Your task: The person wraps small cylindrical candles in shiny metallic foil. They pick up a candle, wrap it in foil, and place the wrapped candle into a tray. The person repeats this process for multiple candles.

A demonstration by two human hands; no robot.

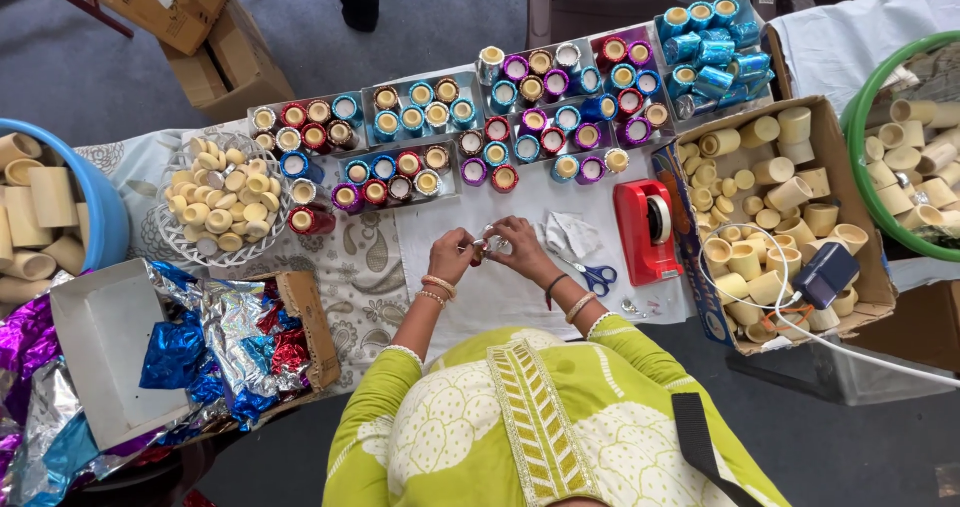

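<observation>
Progress: a big batch of foil-wrapped rolls (520, 117) already stands in rows along the far edge of the table (500, 297), in red, blue, purple and silver; a separate all-blue group (715, 52) sits at the far right corner. Plenty left, by my read: the cardboard box (845, 182) at the right edge is full of bare cream rolls (760, 202), the blue tub (110, 217) at the left edge and the green tub (860, 97) off the right side hold more, and a wire basket (175, 172) of small cream pieces sits far left. Loose foil sheets (235, 342) are piled at the near left corner.

Piece in hand: one small roll (484, 246), red and silver as far as I can tell, mid-table, held just above the white cloth.

Hands: left hand (452, 255) and right hand (520, 250) are both pinched on that roll from opposite sides, fingertips meeting over it, wrists bent inward, forearms coming in from the near edge. Exact finger contact is too small to resolve.

Red tape dispenser (648, 229) and blue-handled scissors (598, 276) lie just right of the hands, untouched.
</observation>
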